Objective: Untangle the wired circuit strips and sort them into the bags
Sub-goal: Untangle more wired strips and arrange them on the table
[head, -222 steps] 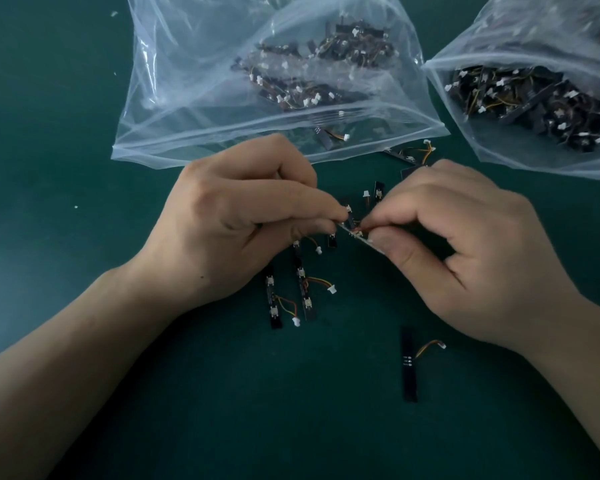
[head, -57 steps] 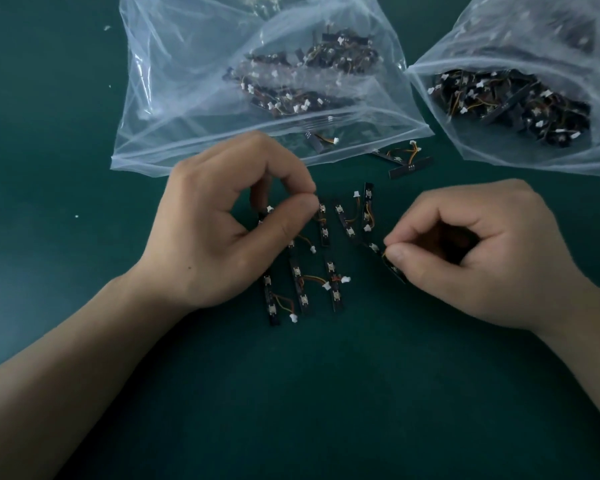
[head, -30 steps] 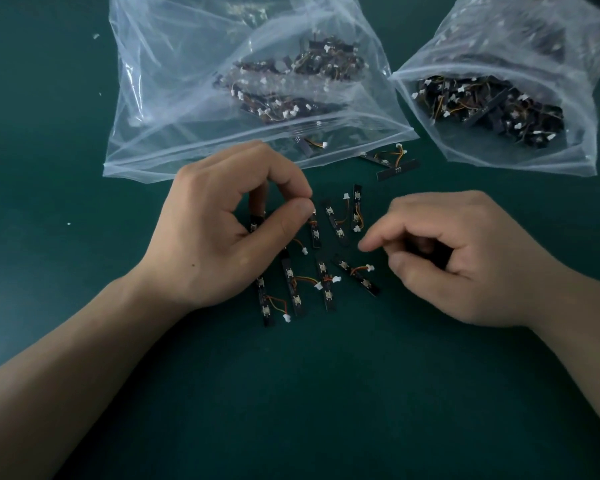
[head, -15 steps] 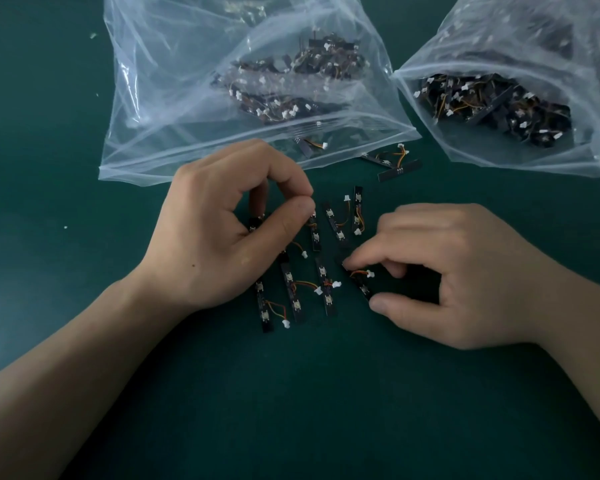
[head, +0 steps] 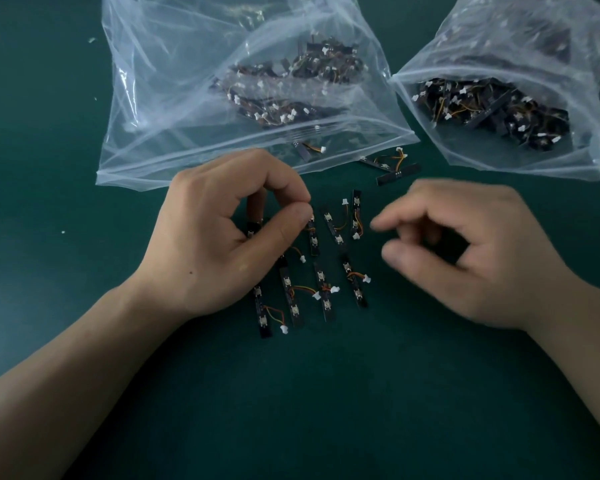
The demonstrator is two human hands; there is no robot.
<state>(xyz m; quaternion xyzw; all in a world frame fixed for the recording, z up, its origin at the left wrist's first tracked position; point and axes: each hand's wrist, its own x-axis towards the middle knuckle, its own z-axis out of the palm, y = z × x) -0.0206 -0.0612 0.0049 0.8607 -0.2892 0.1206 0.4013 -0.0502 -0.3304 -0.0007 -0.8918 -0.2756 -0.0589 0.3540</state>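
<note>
Here, on a dark green table (head: 49, 237), the left bag (head: 160, 98) of clear plastic lies with its mouth toward the person, and a tangled heap of parts shows dimly through its creased wall. Just in front of it the left hand (head: 215, 244) rests on the table with its thumb and forefinger tips pressed together in a ring. Whether they pinch anything cannot be told. The end of one strip shows through that ring, and the rest of it is hidden beneath the palm. Between the two hands lie the loose strips (head: 324, 292), short narrow black boards with small pale parts along them. Each trails a thin orange or red wire ending in a white plug. They lie side by side in two rough rows, apart from one another, and the leftmost ones are partly covered by the left hand. Another single strip (head: 303, 152) pokes out from under the left bag's lip, and a crossed pair (head: 399, 173) lies between the bag mouths. The right hand (head: 465, 258) is blurred, its fingers loosely curled and its thumb and forefinger apart with nothing seen between them. The right bag (head: 551, 64), cut off by the frame edge, holds another dark tangle.
</note>
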